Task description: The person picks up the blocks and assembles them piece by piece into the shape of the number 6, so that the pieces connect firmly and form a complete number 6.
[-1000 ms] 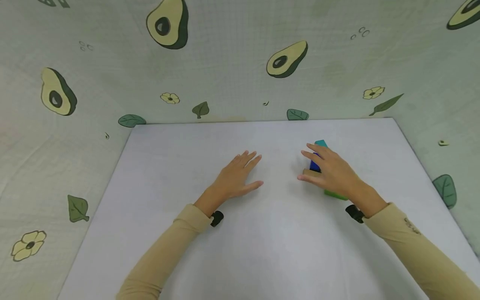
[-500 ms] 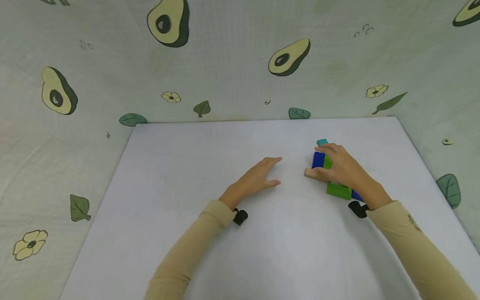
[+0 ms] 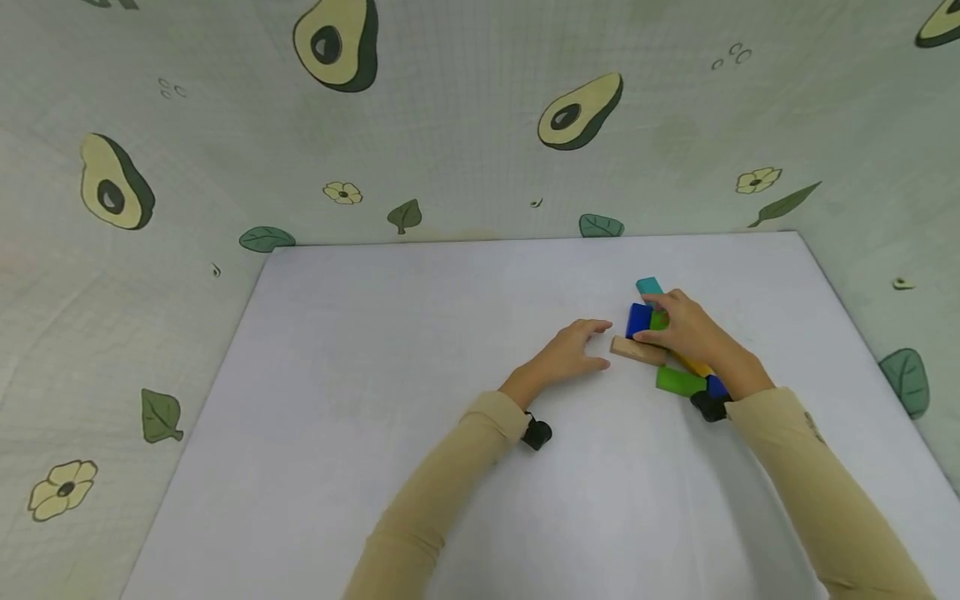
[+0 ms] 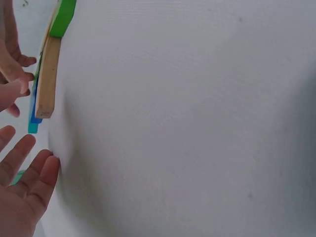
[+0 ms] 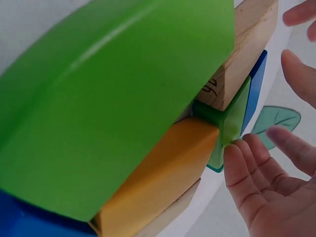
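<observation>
My right hand (image 3: 690, 332) is over a group of blocks. Its thumb and forefinger are apart on either side of a blue block (image 3: 639, 320) and a green block (image 3: 659, 322). In the right wrist view, its loosely bent fingertips (image 5: 237, 153) lie close to the green block; whether they touch is unclear. My left hand (image 3: 566, 354) hovers just left of a plain wooden block (image 3: 637, 350), fingers and thumb spread, nothing held. Around them lie a turquoise block (image 3: 649, 286), a yellow block (image 3: 693, 365), partly hidden, and a nearer green block (image 3: 681, 382).
Another blue block (image 3: 717, 387) sits beside the nearer green block, partly behind the right wrist camera (image 3: 708, 406). A white table (image 3: 337, 375) carries everything. Behind it hangs a cloth (image 3: 465, 108) printed with avocados and leaves.
My left hand has moved right, towards the wooden block. My right hand has shifted slightly right and its thumb has moved off the wooden block's area, uncovering more blocks.
</observation>
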The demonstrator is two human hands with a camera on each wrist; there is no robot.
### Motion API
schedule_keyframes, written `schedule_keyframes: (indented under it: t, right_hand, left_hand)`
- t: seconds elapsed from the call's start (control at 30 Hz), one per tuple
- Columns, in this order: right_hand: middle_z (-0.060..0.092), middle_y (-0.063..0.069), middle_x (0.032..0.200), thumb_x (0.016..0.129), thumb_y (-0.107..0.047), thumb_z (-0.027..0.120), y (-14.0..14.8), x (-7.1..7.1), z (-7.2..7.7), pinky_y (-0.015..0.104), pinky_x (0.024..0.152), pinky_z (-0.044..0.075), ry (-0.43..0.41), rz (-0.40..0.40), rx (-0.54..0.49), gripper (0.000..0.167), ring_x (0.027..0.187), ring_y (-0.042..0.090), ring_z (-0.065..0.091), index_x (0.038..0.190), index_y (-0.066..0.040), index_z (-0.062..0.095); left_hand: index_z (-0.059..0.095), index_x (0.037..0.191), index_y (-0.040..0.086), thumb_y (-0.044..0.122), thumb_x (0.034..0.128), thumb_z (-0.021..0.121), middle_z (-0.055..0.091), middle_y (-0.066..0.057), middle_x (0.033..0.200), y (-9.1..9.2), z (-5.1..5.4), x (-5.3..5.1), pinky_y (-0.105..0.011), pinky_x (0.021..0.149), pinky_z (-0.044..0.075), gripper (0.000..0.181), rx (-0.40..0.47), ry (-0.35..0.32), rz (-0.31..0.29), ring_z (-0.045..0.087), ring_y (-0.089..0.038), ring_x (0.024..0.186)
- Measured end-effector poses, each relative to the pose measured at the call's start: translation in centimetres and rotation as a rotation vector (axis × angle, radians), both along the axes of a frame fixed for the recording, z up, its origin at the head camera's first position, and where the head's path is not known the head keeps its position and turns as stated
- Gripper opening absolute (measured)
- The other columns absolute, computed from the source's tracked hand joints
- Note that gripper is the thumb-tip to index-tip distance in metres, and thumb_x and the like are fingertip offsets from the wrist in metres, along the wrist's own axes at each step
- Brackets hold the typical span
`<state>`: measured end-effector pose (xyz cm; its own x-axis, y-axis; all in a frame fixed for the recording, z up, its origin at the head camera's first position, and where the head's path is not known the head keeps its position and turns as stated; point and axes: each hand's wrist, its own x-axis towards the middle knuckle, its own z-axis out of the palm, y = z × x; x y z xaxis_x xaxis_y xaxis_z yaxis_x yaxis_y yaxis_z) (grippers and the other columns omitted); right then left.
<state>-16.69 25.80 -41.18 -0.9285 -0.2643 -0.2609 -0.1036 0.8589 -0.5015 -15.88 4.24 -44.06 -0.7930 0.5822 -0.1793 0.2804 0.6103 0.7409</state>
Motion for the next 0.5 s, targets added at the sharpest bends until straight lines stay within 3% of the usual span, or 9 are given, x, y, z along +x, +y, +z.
schedule_keyframes:
  t: [0.23,0.5]
  right_hand:
    - [0.044,0.027,0.109,0.084,-0.032,0.068,0.1,-1.0,-0.4,0.047,0.080,0.044,-0.021,0.029,0.019,0.075,0.092,0.034,0.047,0.138,0.008,0.034]
    - [0.041,0.028,0.112,0.084,-0.033,0.068,0.6,-1.3,-0.6,0.052,0.087,0.043,-0.065,0.026,0.033,0.078,0.095,0.036,0.046,0.139,0.008,0.032]
  left_hand:
    - [0.041,0.140,0.018,0.028,0.0891,0.062,0.046,-0.002,0.136,2.1,-0.7,-0.5,-0.024,0.102,0.036,0.056,-0.203,0.155,-0.008,0.044,-0.016,0.122]
    - [0.051,0.130,0.019,0.033,0.0892,0.061,0.055,0.007,0.115,3.2,-1.1,-0.7,-0.018,0.089,0.039,0.044,-0.337,0.258,0.003,0.048,-0.009,0.105]
